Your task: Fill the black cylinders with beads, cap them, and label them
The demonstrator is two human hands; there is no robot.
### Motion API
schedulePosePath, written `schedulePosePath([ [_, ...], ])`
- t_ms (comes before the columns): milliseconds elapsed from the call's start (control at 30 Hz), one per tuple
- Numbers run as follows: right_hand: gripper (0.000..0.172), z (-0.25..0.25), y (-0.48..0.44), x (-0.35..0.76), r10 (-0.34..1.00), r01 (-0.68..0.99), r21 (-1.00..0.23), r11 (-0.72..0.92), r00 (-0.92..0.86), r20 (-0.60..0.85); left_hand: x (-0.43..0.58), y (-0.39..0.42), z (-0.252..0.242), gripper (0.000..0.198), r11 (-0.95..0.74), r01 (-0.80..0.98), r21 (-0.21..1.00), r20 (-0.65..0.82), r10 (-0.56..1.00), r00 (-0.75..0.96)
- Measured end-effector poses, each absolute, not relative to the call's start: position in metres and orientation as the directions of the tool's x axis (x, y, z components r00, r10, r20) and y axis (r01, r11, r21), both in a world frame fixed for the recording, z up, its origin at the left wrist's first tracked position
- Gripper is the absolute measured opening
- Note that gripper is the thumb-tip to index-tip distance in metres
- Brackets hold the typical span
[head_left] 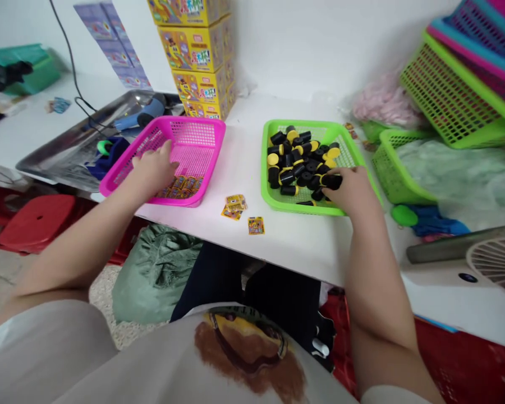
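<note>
My left hand [154, 168] is over the pink basket [210, 163], with thumb and index finger apart and nothing visible between them. Beneath it, small yellow-and-purple printed packets [185, 187] lie in the basket's near end. On the right, my right hand [350, 189] reaches into the green basket [273, 202], its fingers closed on a small black cylinder [331, 181]. Many similar black cylinders with yellow caps [292, 161] fill that basket. Between the baskets, a few loose packets [234, 203] overlap on the white table, and a single packet [256, 225] lies nearer its front edge.
Yellow printed boxes [193, 50] are stacked behind the pink basket. A metal tray [37, 163] with a blue tool [141, 116] and a tape dispenser [109, 160] sits left. Nested baskets [454, 90] and a white fan [492, 261] crowd the right. A green bag [151, 280] stands below.
</note>
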State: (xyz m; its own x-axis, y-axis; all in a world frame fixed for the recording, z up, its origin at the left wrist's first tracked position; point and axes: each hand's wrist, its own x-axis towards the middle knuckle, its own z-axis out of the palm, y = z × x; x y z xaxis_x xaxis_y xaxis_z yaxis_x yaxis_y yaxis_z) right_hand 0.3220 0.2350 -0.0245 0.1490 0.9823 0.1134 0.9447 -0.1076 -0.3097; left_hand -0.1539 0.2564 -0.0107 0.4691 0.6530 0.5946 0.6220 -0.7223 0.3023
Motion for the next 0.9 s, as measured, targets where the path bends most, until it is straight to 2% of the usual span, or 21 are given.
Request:
schedulePosePath([
  [33,0.05,-0.025,0.234,0.324,0.977,0.934,-0.347,-0.092,0.152,0.151,-0.135,0.239,-0.007,0.03,-0.635,0.749,0.188,0.634,0.661,0.401],
  [67,0.049,-0.026,0.234,0.325,0.975,0.925,-0.374,-0.074,0.145,0.166,-0.115,0.22,-0.006,0.033,-0.617,0.774,0.142,0.638,0.655,0.405],
  [133,0.046,-0.027,0.234,0.329,0.981,0.915,-0.402,-0.041,0.113,0.158,-0.074,0.187,-0.01,0.028,-0.685,0.721,0.102,0.588,0.626,0.511],
  [167,0.044,-0.027,0.234,0.33,0.982,0.913,-0.408,-0.024,0.098,0.162,-0.054,0.174,-0.015,0.027,-0.731,0.674,0.107,0.534,0.614,0.581],
  [200,0.042,-0.028,0.234,0.33,0.979,0.91,-0.414,-0.011,0.093,0.179,-0.035,0.165,-0.023,0.027,-0.772,0.615,0.161,0.431,0.615,0.66],
  [267,0.039,-0.029,0.233,0.33,0.968,0.899,-0.437,-0.009,0.117,0.221,-0.002,0.159,-0.04,0.027,-0.749,0.607,0.265,0.208,0.659,0.723],
  [333,0.031,-0.029,0.232,0.329,0.959,0.878,-0.478,-0.033,0.163,0.232,0.021,0.165,-0.055,0.034,-0.633,0.712,0.303,0.03,0.754,0.657],
  [400,0.019,-0.028,0.231,0.327,0.953,0.856,-0.513,-0.064,0.204,0.222,0.034,0.177,-0.064,0.044,-0.53,0.791,0.306,-0.056,0.819,0.571],
  [467,0.015,-0.028,0.23,0.326,0.943,0.846,-0.528,-0.069,0.228,0.242,0.039,0.188,-0.068,0.046,-0.488,0.814,0.315,-0.086,0.839,0.537],
  [600,0.015,-0.031,0.23,0.325,0.917,0.835,-0.55,0.013,0.21,0.34,0.035,0.199,-0.066,0.037,-0.443,0.838,0.319,-0.149,0.85,0.506],
  [700,0.024,-0.034,0.231,0.325,0.909,0.836,-0.546,0.053,0.186,0.373,0.034,0.201,-0.066,0.038,-0.406,0.853,0.328,-0.205,0.851,0.484],
  [833,0.03,-0.038,0.232,0.327,0.914,0.823,-0.56,0.094,0.152,0.377,0.04,0.197,-0.065,0.007,-0.389,0.856,0.341,-0.236,0.846,0.478],
  [900,0.043,-0.039,0.233,0.331,0.899,0.801,-0.579,0.151,0.133,0.418,0.042,0.19,-0.061,0.007,-0.407,0.839,0.362,-0.199,0.845,0.496],
])
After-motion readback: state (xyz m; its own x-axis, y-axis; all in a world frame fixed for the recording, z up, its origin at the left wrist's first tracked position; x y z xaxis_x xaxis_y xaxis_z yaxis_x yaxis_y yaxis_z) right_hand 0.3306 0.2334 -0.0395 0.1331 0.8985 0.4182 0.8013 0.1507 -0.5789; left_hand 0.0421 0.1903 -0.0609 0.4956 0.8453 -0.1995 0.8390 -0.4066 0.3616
